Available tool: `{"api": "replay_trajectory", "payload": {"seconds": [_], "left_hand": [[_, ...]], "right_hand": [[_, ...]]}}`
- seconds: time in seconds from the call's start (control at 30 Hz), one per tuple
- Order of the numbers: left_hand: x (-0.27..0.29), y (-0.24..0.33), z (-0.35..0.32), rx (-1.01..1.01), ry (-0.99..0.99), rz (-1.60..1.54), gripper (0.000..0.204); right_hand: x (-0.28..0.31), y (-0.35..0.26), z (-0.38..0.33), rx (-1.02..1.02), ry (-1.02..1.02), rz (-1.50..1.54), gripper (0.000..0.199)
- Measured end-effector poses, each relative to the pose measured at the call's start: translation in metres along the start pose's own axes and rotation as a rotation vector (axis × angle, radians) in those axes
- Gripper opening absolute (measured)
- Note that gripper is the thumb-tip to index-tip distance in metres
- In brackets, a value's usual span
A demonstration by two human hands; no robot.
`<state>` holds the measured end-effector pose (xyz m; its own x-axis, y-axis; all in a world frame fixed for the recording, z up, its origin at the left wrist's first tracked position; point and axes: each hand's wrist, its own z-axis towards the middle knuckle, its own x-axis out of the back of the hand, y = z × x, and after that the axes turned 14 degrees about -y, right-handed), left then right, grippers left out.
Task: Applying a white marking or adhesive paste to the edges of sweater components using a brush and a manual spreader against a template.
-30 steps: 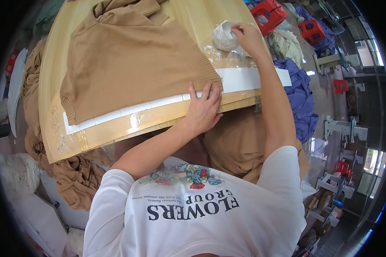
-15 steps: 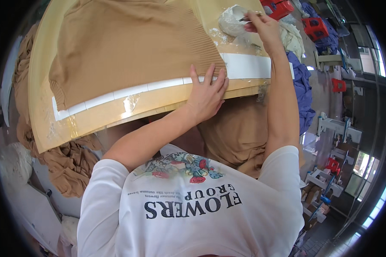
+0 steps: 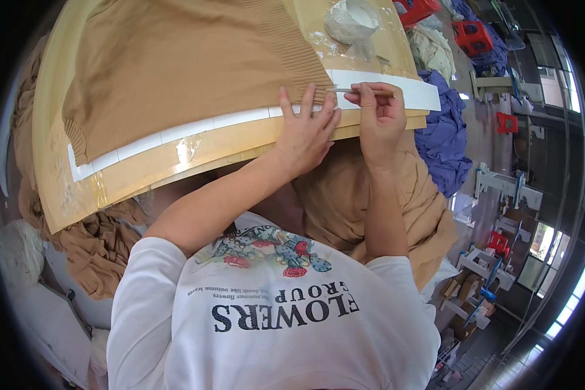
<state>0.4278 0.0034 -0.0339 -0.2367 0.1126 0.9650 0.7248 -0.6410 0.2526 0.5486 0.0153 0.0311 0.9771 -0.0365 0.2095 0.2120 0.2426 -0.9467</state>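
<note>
Knitwear (image 3: 175, 71) in tan lies flat across the upper left and centre of the frame, its ribbed edge running down to a corner right of centre. At that corner, the left hand (image 3: 305, 133) rests with fingers loosely spread, gripping nothing; the fingertips lie on the cloth, so the ribbing sits under and just above them. Right of it, the right hand (image 3: 380, 114) pinches a slim tool (image 3: 385, 94) between closed thumb and fingers; its tip points left at the ribbed edge, though contact is hard to tell. Beneath the knitwear, a white strip (image 3: 409, 92) shows along the lower edge and extends right. All this lies on a yellowish board (image 3: 234, 140). A plastic-wrapped bowl (image 3: 351, 26) stands at upper centre-right; purple cloth (image 3: 442, 133) heaps beyond the board, below a red stool (image 3: 472, 38) at upper right.
</note>
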Motion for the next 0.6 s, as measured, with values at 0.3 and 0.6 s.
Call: {"api": "replay_trajectory", "payload": {"seconds": [0.3,0.6], "left_hand": [[-0.003,0.0,0.0,-0.027,0.038,-0.016,0.057],[-0.014,-0.003,0.002,-0.015,0.086,-0.043,0.052]], "right_hand": [[-0.006,0.019,-0.002,-0.056,-0.067,-0.083,0.008],[-0.045,-0.015,-0.003,-0.004,-0.107,0.038,0.007]]}}
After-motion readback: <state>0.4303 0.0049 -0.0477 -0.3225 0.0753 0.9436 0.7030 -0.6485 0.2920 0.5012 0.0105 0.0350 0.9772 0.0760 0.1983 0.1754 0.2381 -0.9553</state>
